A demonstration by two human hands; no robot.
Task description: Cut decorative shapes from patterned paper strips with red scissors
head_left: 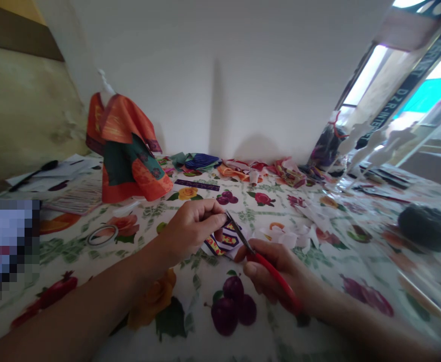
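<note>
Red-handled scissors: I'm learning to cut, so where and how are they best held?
Probably by the red handles, coming from the near right, as the right hand does: they slant back toward that side, while the metal blades point away toward the left hand and the patterned fabric.

Single head-worn camera, facing forward and down, close above the tablecloth [201, 347], wall [167, 75] beyond

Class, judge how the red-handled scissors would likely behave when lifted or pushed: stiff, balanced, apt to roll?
The scissors would probably stay stiff: their slim blades look metallic. They may feel handle-heavy, as the red handles look bulkier. Rolling seems unlikely, given that long, uneven shape.
</note>
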